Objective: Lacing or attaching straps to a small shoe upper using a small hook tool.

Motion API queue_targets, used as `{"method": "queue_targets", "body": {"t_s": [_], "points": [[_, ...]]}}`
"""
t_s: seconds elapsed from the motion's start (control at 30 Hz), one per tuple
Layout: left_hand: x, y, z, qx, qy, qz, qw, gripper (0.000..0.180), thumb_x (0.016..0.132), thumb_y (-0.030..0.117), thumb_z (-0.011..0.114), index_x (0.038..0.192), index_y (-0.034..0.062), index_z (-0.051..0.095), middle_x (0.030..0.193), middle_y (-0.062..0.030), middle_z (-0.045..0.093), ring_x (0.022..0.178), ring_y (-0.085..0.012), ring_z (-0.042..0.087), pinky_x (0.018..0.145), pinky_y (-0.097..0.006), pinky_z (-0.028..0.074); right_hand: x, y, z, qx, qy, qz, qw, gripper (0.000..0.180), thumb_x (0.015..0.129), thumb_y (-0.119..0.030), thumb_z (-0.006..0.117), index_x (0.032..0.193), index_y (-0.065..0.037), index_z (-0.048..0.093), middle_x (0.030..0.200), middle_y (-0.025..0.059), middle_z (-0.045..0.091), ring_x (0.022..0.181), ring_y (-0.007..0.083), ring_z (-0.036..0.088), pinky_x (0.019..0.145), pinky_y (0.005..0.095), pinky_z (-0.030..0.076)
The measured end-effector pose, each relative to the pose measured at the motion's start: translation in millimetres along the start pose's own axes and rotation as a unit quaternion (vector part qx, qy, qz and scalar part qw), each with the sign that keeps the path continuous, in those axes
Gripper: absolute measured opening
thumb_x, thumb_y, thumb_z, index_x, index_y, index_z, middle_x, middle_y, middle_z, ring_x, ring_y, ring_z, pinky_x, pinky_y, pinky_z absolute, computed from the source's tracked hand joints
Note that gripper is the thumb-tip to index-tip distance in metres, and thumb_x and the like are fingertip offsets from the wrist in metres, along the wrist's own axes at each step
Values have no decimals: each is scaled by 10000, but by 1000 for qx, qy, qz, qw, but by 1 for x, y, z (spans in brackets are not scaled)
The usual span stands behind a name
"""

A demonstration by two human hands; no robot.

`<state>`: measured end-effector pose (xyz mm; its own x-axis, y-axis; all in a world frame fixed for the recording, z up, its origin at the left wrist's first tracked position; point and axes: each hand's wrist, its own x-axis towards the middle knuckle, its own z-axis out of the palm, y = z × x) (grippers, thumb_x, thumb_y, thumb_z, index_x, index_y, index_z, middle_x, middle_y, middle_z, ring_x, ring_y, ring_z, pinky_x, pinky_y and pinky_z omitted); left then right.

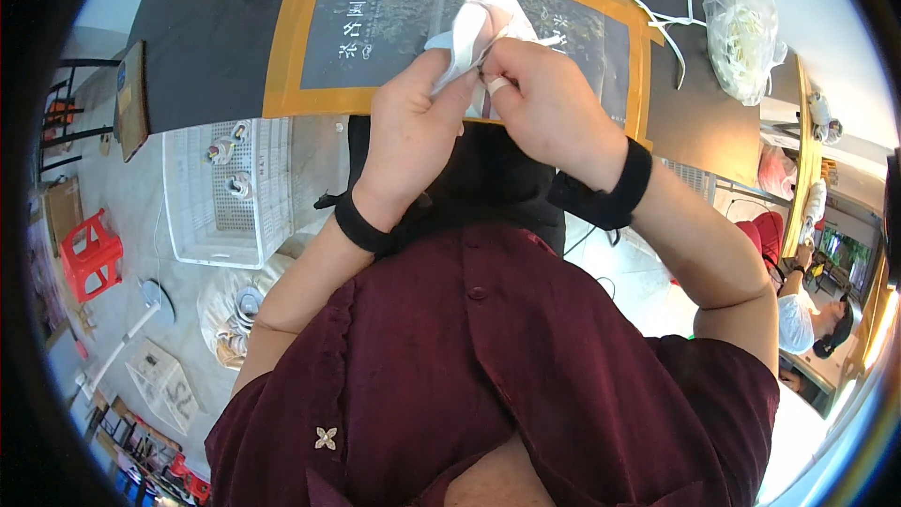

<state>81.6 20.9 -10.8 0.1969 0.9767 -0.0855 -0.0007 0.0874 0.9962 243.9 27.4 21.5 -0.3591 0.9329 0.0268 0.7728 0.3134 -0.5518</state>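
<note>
- My left hand is closed around a white mask-like piece, the fingers curled over its lower left edge and the thumb pressing it from the near side.
- My right hand is also closed on the same white piece, pinching it from the right; the two hands touch at the fingertips. One right finger has a pale strip of tape wrapped round it.
- The white piece stands up between my hands, above the near edge of the table, its rounded top poking out over my knuckles. What exactly my fingertips grip on it is hidden by the hands.
- Each wrist wears a black band: left wristband, right wristband.
- Beneath the hands lies a dark mat with an orange border, flat on the black table.
- Further back on the table, to my right, loose white strips lie near a clear plastic bag filled with pale pieces.
- Below the table to my left, a white plastic crate sits on the floor with a few round items inside. A red stool stands further left.
- My dark red shirt fills the lower part of the view.
- At the far right edge another person in a white top sits at a separate bench, well apart from me.
</note>
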Motion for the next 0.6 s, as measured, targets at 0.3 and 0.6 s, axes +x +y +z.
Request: {"method": "queue_targets", "body": {"t_s": [0.3, 0.6], "points": [[2, -1, -4, 32, -25, 1, 999, 180, 946, 114, 589, 1088, 8, 616, 870, -19, 639, 638, -44, 535, 559, -201, 449, 5, -8, 5, -24, 8, 8, 1000, 105, 784, -64, 583, 883, -30, 584, 893, 151, 628, 771, 337, 659, 665, 407, 549], [3, -8, -3, 24, -13, 3, 1000, 220, 969, 148, 575, 1141, 11, 591, 947, -27, 658, 715, -50, 557, 579, -195, 460, -17, -28, -9, -218, 6, -30, 975, 139, 792, -62, 589, 926, -33, 568, 906, 128, 613, 808, 305, 666, 665, 374, 555]]}}
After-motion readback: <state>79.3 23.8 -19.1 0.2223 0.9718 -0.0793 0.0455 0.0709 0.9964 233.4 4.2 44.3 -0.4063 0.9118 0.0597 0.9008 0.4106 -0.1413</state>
